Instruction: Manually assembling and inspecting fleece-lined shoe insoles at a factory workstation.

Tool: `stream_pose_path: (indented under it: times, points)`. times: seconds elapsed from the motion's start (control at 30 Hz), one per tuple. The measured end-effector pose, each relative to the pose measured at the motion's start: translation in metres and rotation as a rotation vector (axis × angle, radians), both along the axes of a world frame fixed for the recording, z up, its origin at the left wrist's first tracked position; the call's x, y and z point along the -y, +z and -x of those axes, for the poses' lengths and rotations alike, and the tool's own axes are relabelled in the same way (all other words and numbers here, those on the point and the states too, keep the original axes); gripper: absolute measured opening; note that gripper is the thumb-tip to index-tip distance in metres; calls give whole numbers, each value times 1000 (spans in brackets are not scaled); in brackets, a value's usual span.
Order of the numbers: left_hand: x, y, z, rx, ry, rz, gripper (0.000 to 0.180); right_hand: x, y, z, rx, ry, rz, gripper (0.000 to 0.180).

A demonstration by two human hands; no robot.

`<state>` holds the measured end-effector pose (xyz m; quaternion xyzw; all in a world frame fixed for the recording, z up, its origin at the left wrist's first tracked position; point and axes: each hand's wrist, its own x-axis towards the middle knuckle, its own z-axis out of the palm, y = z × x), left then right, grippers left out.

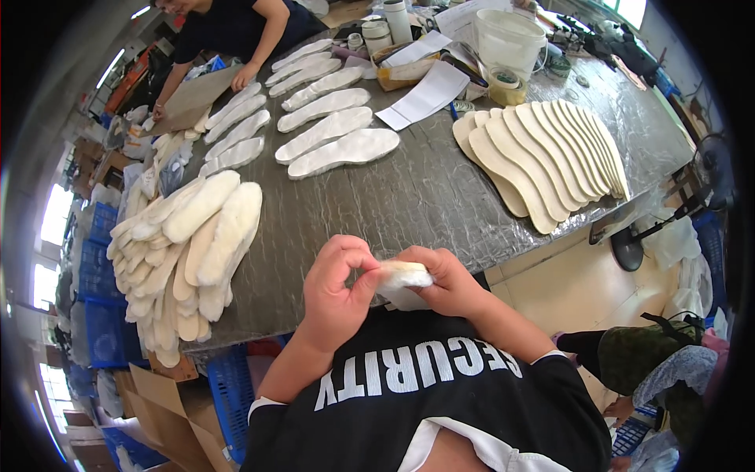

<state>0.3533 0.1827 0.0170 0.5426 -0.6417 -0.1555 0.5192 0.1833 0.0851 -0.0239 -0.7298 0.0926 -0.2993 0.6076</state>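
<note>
Close to my body, at the near edge of the table, I hold a fleecy insole (405,277) between both hands. Its white pile and cream backing show end-on, so most of its length is hidden. My left hand (340,287) pinches one side of it with thumb and fingertips. On the other side, my right hand (452,285) grips it with the thumb on top. To the left lies a heap of fluffy cream insoles (189,252). Fanned out at the right is an overlapping row of smooth cream insoles (550,157).
White insoles (344,152) lie in rows across the dark, film-covered table (377,212). Behind them stand a clear bucket (511,43), a tape roll (506,85), papers (425,94) and jars. A co-worker (228,39) handles a brown board at the far left. Blue crates (232,397) and a cardboard box (169,409) sit below.
</note>
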Motion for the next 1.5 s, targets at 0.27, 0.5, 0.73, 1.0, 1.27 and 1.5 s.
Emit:
stream_pose_path:
  times: [0.27,0.5,0.73,1.0,1.27,1.5]
  points:
    - [14,-5,4,8,-136,109,32,6,-22,-5,318,100,-274,34]
    - [33,-2,8,107,-85,157,24,5,-17,-5,444,58,-540,21]
    - [51,-11,13,79,-90,160,18,21,-19,-6,331,-126,-332,19]
    - [64,-6,20,-29,-239,29,27,50,-40,-17,577,72,-663,28]
    - [84,-23,31,103,-117,37,29,60,-49,-21,707,98,-764,48]
    - [94,-26,34,169,-95,124,15,64,-55,-17,630,16,-644,51]
